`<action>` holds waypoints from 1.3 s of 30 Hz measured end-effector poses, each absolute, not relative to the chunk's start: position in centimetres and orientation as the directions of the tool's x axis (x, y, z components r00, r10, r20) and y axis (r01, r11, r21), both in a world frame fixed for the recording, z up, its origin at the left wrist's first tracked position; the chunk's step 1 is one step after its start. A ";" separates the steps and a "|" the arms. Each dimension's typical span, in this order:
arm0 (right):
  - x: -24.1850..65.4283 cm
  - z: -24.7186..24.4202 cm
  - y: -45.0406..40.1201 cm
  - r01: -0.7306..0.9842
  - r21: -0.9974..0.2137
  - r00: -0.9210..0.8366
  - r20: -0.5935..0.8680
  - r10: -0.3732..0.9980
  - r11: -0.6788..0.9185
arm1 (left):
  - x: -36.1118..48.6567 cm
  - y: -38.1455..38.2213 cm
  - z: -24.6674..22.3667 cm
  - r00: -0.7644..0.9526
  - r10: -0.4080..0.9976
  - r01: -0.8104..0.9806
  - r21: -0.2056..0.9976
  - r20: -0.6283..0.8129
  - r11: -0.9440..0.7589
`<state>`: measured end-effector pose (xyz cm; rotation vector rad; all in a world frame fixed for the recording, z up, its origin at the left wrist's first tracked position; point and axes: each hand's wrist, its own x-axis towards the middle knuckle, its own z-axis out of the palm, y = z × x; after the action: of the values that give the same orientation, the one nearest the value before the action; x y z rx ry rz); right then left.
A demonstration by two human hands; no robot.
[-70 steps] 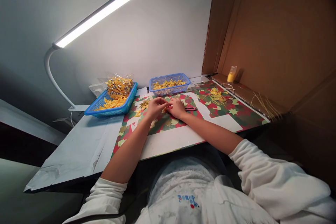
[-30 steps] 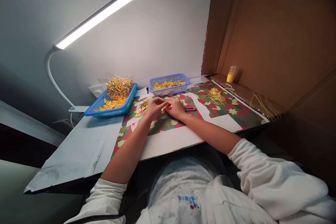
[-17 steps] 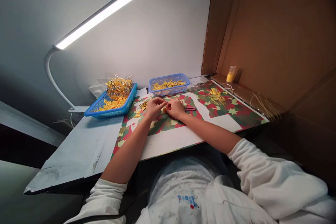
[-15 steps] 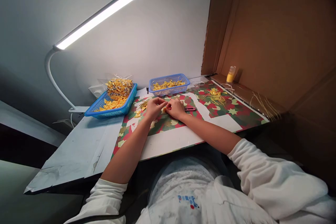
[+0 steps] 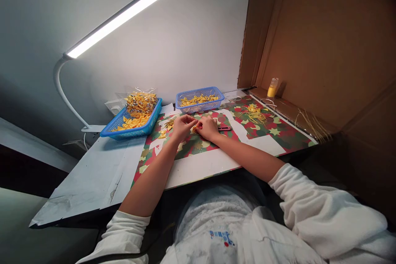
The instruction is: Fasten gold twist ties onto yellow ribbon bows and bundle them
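Little had moved over those couple of seconds: the fingers of the left hand [image 5: 183,127] and the right hand [image 5: 206,127] had shifted by a touch, and the goods round them lay as before. From where I stood, the work looked well under way, with plenty left. Furthest left, under the lit lamp [image 5: 120,18], a blue basket [image 5: 131,133] held plain yellow pieces [image 5: 133,122], which I judged were still to be handled, with a silvery-flecked heap [image 5: 140,102] at its back. Next, on the tabletop [image 5: 201,167], lay some golden strands [image 5: 169,124], just beside the left hand. That hand reached forward, wrist arched, thumb and forefinger drawn together, though I could not tell whether its grip was closed on anything. Between the hands sat a small yellow piece [image 5: 194,129], mostly hidden and, by my reckoning, unfinished. Behind it, a lilac-blue basket [image 5: 198,108] held strand-tangled yellow pieces, likely done already. The right hand came in knuckles up, fingers curled, its grip closed on the small yellow piece, the forearm slanting back to a pushed-up sleeve [image 5: 297,185]. Beyond its wrist lay a dark red tool [image 5: 225,128], then a stringy yellow pile [image 5: 254,109], perhaps done too.
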<state>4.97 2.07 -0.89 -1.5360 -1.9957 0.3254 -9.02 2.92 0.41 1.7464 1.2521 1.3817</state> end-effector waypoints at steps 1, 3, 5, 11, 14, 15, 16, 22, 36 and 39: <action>5.0 -0.9 2.1 0.795 -0.527 -0.158 0.301 0.941 0.302 | -9.0 2.9 0.4 0.023 0.914 0.307 0.867 0.406 -0.393; 5.0 -0.8 2.1 0.800 -0.523 -0.161 0.289 0.944 0.296 | -8.9 2.9 0.4 0.029 0.915 0.294 0.871 0.403 -0.393; 4.9 -0.7 2.1 0.810 -0.509 -0.164 0.277 0.947 0.289 | -8.9 2.9 0.4 0.037 0.917 0.287 0.874 0.398 -0.391; 4.9 -0.9 2.3 0.842 -0.450 -0.179 0.284 0.942 0.296 | -8.5 2.7 0.4 0.066 0.937 0.217 0.912 0.343 -0.349; 4.8 -1.1 2.4 0.851 -0.427 -0.191 0.292 0.937 0.307 | -8.2 2.5 0.5 0.097 0.954 0.151 0.943 0.283 -0.296; 4.8 -1.1 2.4 0.852 -0.421 -0.195 0.296 0.935 0.311 | -8.1 2.4 0.6 0.109 0.957 0.132 0.950 0.269 -0.283; 4.8 -1.2 2.4 0.854 -0.414 -0.199 0.300 0.933 0.316 | -8.0 2.3 0.6 0.116 0.959 0.115 0.955 0.259 -0.273; 4.8 -1.3 2.3 0.858 -0.394 -0.214 0.313 0.925 0.331 | -8.0 2.3 0.5 0.127 0.963 0.096 0.963 0.239 -0.252; 4.9 -0.7 1.9 0.816 -0.490 -0.185 0.284 0.941 0.309 | -8.2 2.8 0.6 -0.009 0.958 0.080 0.955 0.287 -0.285; 6.2 0.3 1.8 0.755 -0.545 -0.231 0.298 0.926 0.364 | -9.0 3.2 0.7 -0.098 0.947 0.078 0.951 0.307 -0.300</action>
<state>6.19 1.83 0.25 -1.4505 -2.0516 0.3849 -8.96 3.24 0.70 1.4296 1.1752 1.4904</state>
